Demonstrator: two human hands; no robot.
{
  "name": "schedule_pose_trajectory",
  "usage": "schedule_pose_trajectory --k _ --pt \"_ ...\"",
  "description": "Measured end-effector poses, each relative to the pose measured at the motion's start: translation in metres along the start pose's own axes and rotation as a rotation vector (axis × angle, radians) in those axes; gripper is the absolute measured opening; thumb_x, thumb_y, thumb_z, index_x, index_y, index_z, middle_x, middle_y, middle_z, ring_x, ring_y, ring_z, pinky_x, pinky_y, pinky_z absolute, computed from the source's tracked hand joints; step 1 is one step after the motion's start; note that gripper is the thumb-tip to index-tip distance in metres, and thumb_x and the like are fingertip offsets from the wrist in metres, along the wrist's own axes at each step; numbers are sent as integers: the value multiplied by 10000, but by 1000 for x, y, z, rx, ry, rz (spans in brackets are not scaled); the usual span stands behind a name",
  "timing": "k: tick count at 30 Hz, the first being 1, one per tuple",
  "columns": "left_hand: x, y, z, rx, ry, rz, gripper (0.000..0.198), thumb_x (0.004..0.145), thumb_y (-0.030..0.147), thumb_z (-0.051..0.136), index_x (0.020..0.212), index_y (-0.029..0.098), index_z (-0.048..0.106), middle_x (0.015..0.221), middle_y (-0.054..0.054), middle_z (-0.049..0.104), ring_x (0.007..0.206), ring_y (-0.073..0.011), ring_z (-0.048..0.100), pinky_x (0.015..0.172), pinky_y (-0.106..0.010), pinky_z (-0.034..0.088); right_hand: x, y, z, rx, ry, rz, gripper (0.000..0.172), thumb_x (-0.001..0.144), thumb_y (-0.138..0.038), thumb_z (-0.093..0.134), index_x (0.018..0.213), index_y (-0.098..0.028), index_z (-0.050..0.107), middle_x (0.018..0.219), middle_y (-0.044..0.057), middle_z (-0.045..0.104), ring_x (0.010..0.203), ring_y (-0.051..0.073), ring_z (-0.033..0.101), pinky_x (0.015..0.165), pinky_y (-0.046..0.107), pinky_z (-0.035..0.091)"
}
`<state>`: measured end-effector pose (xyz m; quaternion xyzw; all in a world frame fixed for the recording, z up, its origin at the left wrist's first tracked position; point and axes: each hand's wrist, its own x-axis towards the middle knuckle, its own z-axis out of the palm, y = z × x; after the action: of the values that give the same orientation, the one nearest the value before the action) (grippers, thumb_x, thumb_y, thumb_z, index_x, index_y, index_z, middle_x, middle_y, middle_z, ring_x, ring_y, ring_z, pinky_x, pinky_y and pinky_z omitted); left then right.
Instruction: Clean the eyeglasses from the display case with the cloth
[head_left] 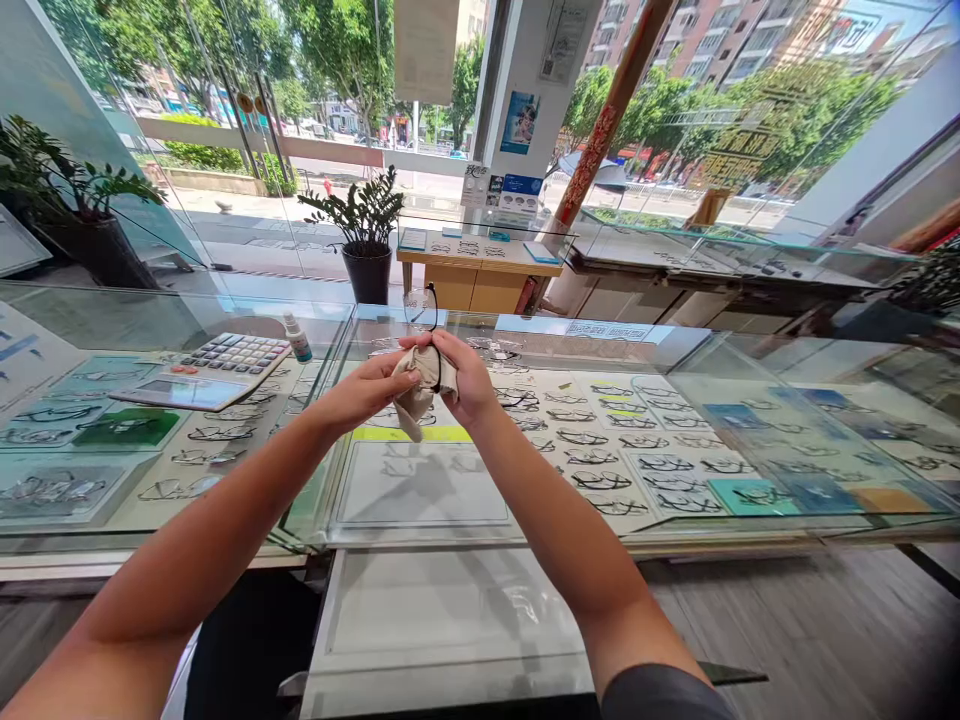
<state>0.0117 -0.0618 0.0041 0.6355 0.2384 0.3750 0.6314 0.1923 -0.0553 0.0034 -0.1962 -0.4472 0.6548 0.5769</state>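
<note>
Both my arms reach out over a glass display counter. A pair of eyeglasses [433,298] with a dark frame is held upright between my hands, one clear lens showing above the fingers. My left hand [375,383] is closed on a beige cloth [411,408], which bunches around the lower part of the glasses and hangs down below the fingers. My right hand [466,378] closes around the frame from the other side, touching the cloth too. The cloth and fingers hide the rest of the glasses.
Left on the glass counter [420,570] lie a large calculator [232,362] and a small spray bottle [298,338]. Rows of eyeglasses [592,457] sit under the glass. Beyond the counter stand a potted plant [367,265] and a wooden display cabinet [480,285] before the windows.
</note>
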Motion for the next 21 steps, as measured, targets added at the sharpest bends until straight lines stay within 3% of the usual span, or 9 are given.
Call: schedule_pose_trajectory --k 5,11,17,21 --pt "0 -3 -2 51 30 3 517 857 565 956 1026 142 712 846 -42 700 755 -175 649 659 -288 517 1 2 1 21 -3 0 183 874 -388 819 811 -221 777 1001 60 877 846 201 732 791 294 622" --pt "0 -3 4 63 123 5 547 792 562 1000 996 141 718 831 -32 707 737 -156 622 663 -269 491 2 5 1 11 7 3 195 872 -407 825 829 -227 765 1010 65 866 904 220 745 833 306 626" --pt "0 -1 4 31 128 18 584 850 684 919 1016 150 750 900 -57 730 805 -180 651 721 -291 522 2 4 -1 4 4 8 215 888 -427 818 846 -225 756 1032 68 862 916 214 734 834 304 627" --pt "1 -4 3 97 122 26 577 851 668 927 960 142 716 797 -35 684 696 -155 595 640 -277 466 1 3 1 -22 12 14 259 891 -469 836 847 -235 734 1052 71 867 939 232 748 856 333 640"
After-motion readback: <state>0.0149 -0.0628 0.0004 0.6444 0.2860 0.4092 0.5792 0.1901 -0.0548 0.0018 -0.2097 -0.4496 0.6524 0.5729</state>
